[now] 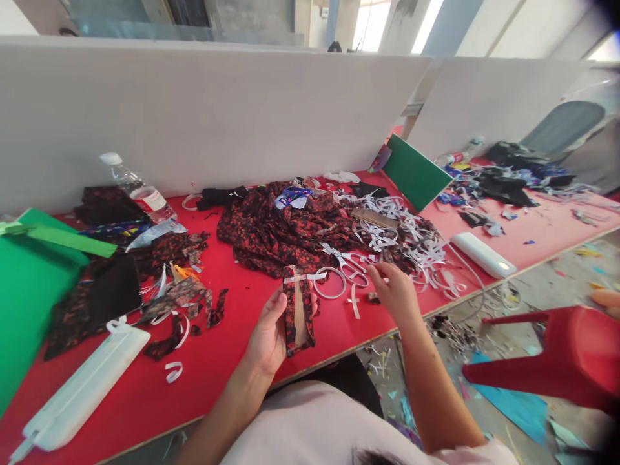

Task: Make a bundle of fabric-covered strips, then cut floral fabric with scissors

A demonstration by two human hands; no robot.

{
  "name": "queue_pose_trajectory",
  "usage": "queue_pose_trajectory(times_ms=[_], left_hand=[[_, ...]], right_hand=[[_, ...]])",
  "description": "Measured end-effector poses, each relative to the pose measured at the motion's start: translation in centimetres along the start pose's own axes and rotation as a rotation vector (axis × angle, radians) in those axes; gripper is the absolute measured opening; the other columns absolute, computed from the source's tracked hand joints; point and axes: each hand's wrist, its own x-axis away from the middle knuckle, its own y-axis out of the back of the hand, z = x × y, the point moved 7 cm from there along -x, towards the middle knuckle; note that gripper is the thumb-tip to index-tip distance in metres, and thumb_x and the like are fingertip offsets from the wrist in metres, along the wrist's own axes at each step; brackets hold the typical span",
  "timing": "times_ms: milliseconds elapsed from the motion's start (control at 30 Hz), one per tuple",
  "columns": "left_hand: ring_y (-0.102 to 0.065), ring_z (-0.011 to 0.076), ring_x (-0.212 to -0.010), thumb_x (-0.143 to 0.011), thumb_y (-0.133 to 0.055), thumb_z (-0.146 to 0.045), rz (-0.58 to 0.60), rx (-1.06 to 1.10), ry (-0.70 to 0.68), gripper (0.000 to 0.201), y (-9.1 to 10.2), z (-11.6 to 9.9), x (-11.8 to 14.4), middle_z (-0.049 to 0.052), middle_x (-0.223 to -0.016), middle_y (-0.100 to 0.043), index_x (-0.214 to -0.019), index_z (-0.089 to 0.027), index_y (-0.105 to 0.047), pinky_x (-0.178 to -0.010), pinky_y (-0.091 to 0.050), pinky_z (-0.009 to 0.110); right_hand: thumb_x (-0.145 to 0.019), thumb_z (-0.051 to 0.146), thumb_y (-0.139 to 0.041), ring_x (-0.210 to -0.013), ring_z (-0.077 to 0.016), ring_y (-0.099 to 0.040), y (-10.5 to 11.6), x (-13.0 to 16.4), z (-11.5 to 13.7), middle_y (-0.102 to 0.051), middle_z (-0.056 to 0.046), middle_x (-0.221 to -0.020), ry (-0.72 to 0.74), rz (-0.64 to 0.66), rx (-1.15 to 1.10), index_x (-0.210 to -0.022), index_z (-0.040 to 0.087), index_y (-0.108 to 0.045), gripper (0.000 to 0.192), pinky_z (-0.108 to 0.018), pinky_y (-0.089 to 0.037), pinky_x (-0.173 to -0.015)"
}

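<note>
My left hand (268, 332) holds a narrow strip of cardboard wrapped in dark red-flowered fabric (298, 313), upright over the red table (232, 352). A white paper strip (305, 278) lies across its top end. My right hand (394, 290) hovers just right of it, fingers spread, holding nothing, close to the scissors (346, 261) and a white loop of tape (330, 284). A larger heap of the same flowered fabric (285, 229) lies behind both hands.
White paper shavings (411, 239) pile at the right beside a white power bank (484, 254). A water bottle (138, 188), green boards (29, 284) (416, 171), fabric scraps (174, 294) and a white plastic case (82, 391) sit around. A red stool (557, 361) stands on the littered floor.
</note>
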Motion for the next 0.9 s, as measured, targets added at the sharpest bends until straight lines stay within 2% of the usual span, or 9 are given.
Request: queue_pose_trajectory(times_ms=[167, 300, 433, 500, 567, 633, 733, 800, 900], left_hand=[[-0.063, 0.0253, -0.099, -0.078, -0.06, -0.028, -0.036, -0.012, 0.011, 0.03, 0.9, 1.1, -0.3, 0.008, -0.096, -0.071, -0.106, -0.018, -0.061, -0.091, -0.047, 0.042], [-0.062, 0.0271, -0.099, -0.078, -0.06, -0.027, -0.046, 0.042, 0.043, 0.028, 1.0, 1.0, 0.2, 0.01, -0.095, -0.071, -0.104, -0.016, -0.062, -0.091, -0.046, 0.044], [-0.061, 0.0296, -0.102, -0.077, -0.06, -0.034, -0.013, 0.097, 0.106, 0.039, 0.5, 0.4, 0.8, 0.013, -0.101, -0.069, -0.109, -0.013, -0.061, -0.091, -0.046, 0.045], [-0.06, 0.03, -0.103, -0.077, -0.059, -0.035, -0.01, 0.123, 0.12, 0.042, 0.5, 0.1, 0.9, 0.013, -0.103, -0.068, -0.113, -0.013, -0.059, -0.09, -0.046, 0.046], [-0.061, 0.0298, -0.102, -0.079, -0.057, -0.033, -0.019, 0.144, 0.127, 0.042, 0.6, 0.1, 0.8, 0.014, -0.103, -0.068, -0.115, -0.013, -0.058, -0.09, -0.046, 0.046], [-0.061, 0.0296, -0.101, -0.08, -0.056, -0.031, -0.031, 0.159, 0.134, 0.041, 0.6, 0.3, 0.7, 0.014, -0.103, -0.068, -0.117, -0.012, -0.056, -0.09, -0.047, 0.046], [-0.062, 0.0291, -0.099, -0.082, -0.053, -0.029, -0.033, 0.159, 0.147, 0.041, 0.4, 0.5, 0.6, 0.015, -0.104, -0.067, -0.119, -0.012, -0.054, -0.09, -0.047, 0.045], [-0.063, 0.0283, -0.098, -0.083, -0.052, -0.027, -0.03, 0.145, 0.148, 0.041, 0.2, 0.6, 0.5, 0.014, -0.104, -0.067, -0.121, -0.012, -0.052, -0.089, -0.047, 0.045], [-0.063, 0.0265, -0.097, -0.083, -0.052, -0.023, -0.031, 0.105, 0.131, 0.038, 0.3, 0.8, 0.5, 0.012, -0.104, -0.068, -0.12, -0.014, -0.05, -0.089, -0.048, 0.043]], right_hand=[[-0.079, 0.046, -0.054, -0.069, -0.0139, -0.055, -3.9, 1.8, 6.4, -0.061, -0.003, -0.08, 0.095, 0.317, -0.631, -0.1, 0.018, -0.056, 0.035, -0.023, -0.042, -0.059], [-0.08, 0.047, -0.054, -0.051, -0.0088, -0.043, -5.1, 1.9, 8.4, -0.049, 0.004, -0.058, 0.084, 0.371, -0.677, -0.074, 0.017, -0.056, 0.03, -0.02, -0.034, -0.048], [-0.08, 0.049, -0.051, -0.046, -0.0091, -0.04, -2.2, 1.0, 5.7, -0.048, 0.004, -0.053, 0.037, 0.297, -0.493, -0.073, 0.019, -0.055, 0.031, -0.021, -0.03, -0.045], [-0.081, 0.048, -0.047, -0.048, -0.0113, -0.045, 0.0, 0.9, 3.2, -0.053, 0.002, -0.054, 0.031, 0.332, -0.218, -0.073, 0.02, -0.058, 0.032, -0.023, -0.033, -0.048], [-0.081, 0.048, -0.048, -0.049, -0.0131, -0.047, 2.0, 1.4, 0.0, -0.055, 0.0, -0.053, 0.026, 0.422, 0.135, -0.06, 0.02, -0.056, 0.036, -0.025, -0.032, -0.05], [-0.079, 0.052, -0.046, -0.044, -0.0141, -0.045, 4.2, 2.4, -4.4, -0.05, -0.002, -0.043, -0.14, 0.49, 0.445, -0.045, 0.019, -0.048, 0.048, -0.028, -0.03, -0.049], [-0.079, 0.048, -0.046, -0.051, -0.0176, -0.052, 6.6, 4.0, -8.8, -0.058, -0.005, -0.053, -0.285, 0.473, 0.673, -0.05, 0.02, -0.053, 0.04, -0.029, -0.031, -0.05], [-0.074, 0.043, -0.052, -0.064, -0.0216, -0.058, 7.7, 4.3, -9.1, -0.064, -0.008, -0.074, -0.251, 0.302, 0.758, -0.067, 0.021, -0.06, 0.025, -0.031, -0.034, -0.053], [-0.076, 0.04, -0.053, -0.079, -0.0245, -0.06, 7.5, 3.9, -5.7, -0.062, -0.011, -0.097, -0.065, 0.042, 0.653, -0.095, 0.02, -0.061, 0.028, -0.035, -0.041, -0.064]])
